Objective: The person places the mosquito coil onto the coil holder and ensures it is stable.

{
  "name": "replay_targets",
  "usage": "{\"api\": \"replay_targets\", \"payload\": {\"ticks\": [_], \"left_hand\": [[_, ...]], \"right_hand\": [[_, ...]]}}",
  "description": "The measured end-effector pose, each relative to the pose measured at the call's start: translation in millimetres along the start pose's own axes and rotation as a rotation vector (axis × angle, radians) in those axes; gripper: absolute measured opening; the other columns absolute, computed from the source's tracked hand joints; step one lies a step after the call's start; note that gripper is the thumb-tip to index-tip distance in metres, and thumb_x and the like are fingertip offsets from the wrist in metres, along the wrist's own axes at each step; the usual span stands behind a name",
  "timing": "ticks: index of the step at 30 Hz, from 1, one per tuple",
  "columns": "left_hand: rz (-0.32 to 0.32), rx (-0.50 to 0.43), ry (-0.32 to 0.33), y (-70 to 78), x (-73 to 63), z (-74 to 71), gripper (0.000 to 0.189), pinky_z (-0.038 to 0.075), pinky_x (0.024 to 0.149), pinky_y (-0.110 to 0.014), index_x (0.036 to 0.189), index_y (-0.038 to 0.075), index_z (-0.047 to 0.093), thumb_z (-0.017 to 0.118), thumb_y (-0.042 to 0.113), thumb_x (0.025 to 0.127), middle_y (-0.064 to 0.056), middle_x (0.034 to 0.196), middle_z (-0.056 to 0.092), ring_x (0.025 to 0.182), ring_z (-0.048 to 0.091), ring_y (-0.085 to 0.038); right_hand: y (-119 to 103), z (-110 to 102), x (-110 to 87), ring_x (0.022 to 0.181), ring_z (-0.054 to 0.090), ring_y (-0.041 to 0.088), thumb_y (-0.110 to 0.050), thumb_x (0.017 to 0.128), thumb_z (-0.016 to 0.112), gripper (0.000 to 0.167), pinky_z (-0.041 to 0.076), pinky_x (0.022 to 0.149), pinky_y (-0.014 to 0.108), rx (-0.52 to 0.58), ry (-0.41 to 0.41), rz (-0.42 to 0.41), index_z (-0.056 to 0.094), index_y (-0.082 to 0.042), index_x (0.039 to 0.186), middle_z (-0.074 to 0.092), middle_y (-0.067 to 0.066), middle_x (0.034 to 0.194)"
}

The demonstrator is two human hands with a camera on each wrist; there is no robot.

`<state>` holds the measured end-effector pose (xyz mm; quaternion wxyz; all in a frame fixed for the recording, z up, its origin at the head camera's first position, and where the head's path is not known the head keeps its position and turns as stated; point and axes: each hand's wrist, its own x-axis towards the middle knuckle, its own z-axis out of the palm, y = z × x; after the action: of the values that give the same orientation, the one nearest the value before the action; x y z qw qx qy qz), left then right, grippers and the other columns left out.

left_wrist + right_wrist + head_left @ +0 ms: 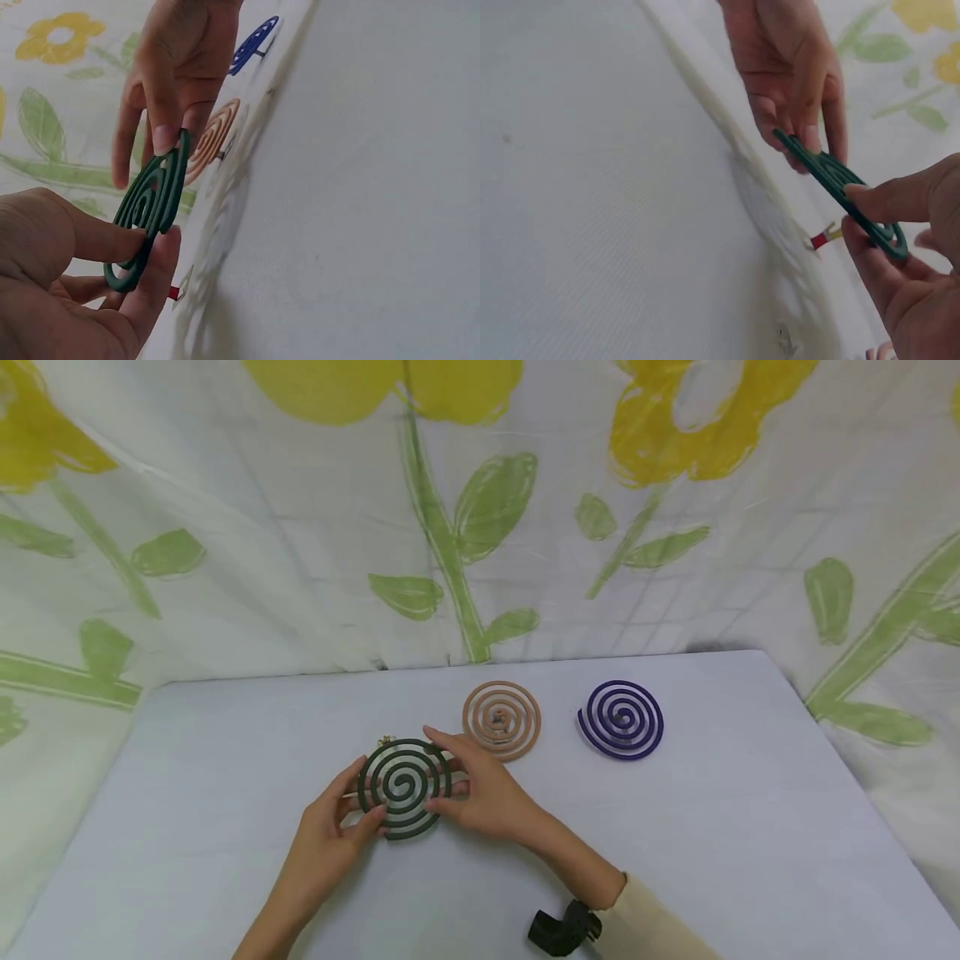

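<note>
Both hands hold a dark green mosquito coil (403, 787) by opposite sides, raised above the white table. My left hand (326, 831) pinches its left rim, thumb on the near face and fingers behind. On the other side my right hand (487, 793) grips the right rim between thumb and fingers. The wrist views show the green coil (178, 176) tilted and nearly edge-on. Just behind it, a small metal stand with a red part (820, 241) is on the table, partly hidden by the coil in the head view.
An orange coil (465, 718) is propped on a small stand close beyond my right hand. Farther right stands a dark blue coil (621, 717). A flower-printed white curtain (315, 527) hangs behind the table (187, 793). A black device (562, 931) sits by the right sleeve.
</note>
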<state>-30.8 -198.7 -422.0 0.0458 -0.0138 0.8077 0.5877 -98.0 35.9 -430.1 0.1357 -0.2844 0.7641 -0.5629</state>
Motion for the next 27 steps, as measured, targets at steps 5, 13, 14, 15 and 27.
{"api": "replay_targets", "payload": {"ticks": [5,13,14,15,27], "left_hand": [[-0.036,-0.033,0.018,1.4,-1.0,-6.6,0.070,0.064,0.083,-0.023,0.163,0.008,0.037,0.070,0.004,0.101,-0.016,0.153,0.051,0.108,0.066,0.004],[-0.033,-0.118,0.019,10.8,4.5,-12.5,0.067,0.063,0.084,-0.023,0.163,0.010,0.037,0.067,0.008,0.104,-0.013,0.152,0.049,0.110,0.067,-0.003],[-0.030,-0.122,0.020,12.6,5.6,-12.9,0.067,0.063,0.084,-0.023,0.163,0.009,0.037,0.067,0.009,0.104,-0.012,0.153,0.049,0.110,0.067,-0.003],[-0.027,-0.124,0.021,14.4,6.9,-13.4,0.067,0.063,0.084,-0.023,0.163,0.009,0.036,0.067,0.009,0.104,-0.012,0.153,0.049,0.110,0.067,-0.003],[-0.026,-0.095,0.006,25.0,25.4,-24.6,0.065,0.065,0.083,-0.025,0.162,0.005,0.037,0.067,0.015,0.105,-0.020,0.146,0.054,0.105,0.069,0.001]], "right_hand": [[-2.6,4.8,5.0,0.128,0.067,0.035,0.000,0.090,0.080,0.082,0.061,0.091,0.021,0.077,0.001,0.038,0.041,-0.007,0.162,0.053,0.016,0.153],[-8.0,3.1,13.3,0.119,0.071,0.029,-0.005,0.093,0.078,0.079,0.062,0.083,0.022,0.159,0.085,0.130,0.041,-0.016,0.162,0.056,0.016,0.148],[-8.4,3.0,14.3,0.117,0.072,0.028,-0.005,0.093,0.078,0.078,0.063,0.081,0.024,0.170,0.091,0.130,0.043,-0.016,0.161,0.057,0.017,0.146],[-8.4,3.0,15.6,0.115,0.072,0.026,-0.005,0.094,0.078,0.076,0.064,0.080,0.027,0.187,0.091,0.130,0.044,-0.016,0.161,0.058,0.017,0.144],[-10.0,3.1,35.7,0.096,0.073,0.011,-0.005,0.096,0.076,0.068,0.067,0.076,0.039,0.321,0.107,0.141,0.048,-0.016,0.157,0.062,0.018,0.134]]}}
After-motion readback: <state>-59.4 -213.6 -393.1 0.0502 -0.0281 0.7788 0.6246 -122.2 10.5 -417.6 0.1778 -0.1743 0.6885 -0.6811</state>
